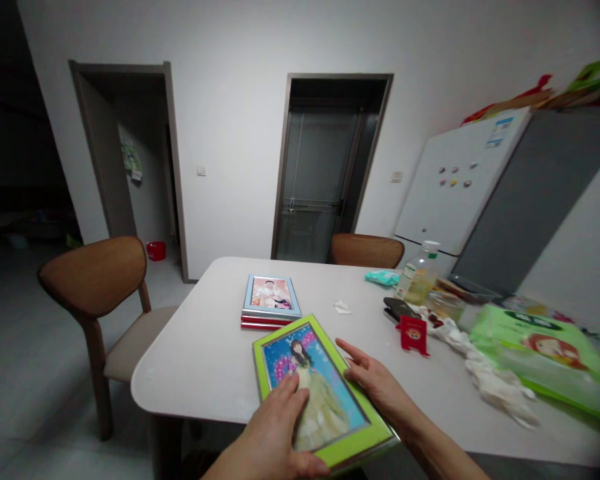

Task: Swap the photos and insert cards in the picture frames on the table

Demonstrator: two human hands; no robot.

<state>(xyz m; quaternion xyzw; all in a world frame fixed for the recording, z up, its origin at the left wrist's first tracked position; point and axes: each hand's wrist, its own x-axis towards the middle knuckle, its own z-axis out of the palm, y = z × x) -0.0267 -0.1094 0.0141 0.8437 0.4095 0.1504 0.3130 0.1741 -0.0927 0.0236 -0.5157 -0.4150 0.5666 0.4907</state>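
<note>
A lime-green picture frame (pixel 331 347) with a picture of a long-haired figure in a pale gown lies tilted before me, partly over the table's near edge. My left hand (pixel 275 427) holds it at the lower left, fingers and thumb spread over its front. My right hand (pixel 375 383) grips its right side, with one finger stretched out past the edge. Just behind it is a small stack of picture frames, a light-blue frame (pixel 294 293) on top and a red-edged frame (pixel 260 325) below. The undersides of both hands are hidden.
On the white table (pixel 190 373) are crumpled tissue (pixel 342 307), a red card-like item (pixel 413 335), a dark phone-like object (pixel 399 309), a bottle (pixel 416 277), a white cloth (pixel 485 363) and a green package (pixel 540 347). Wooden chairs (pixel 95 277) stand left and behind.
</note>
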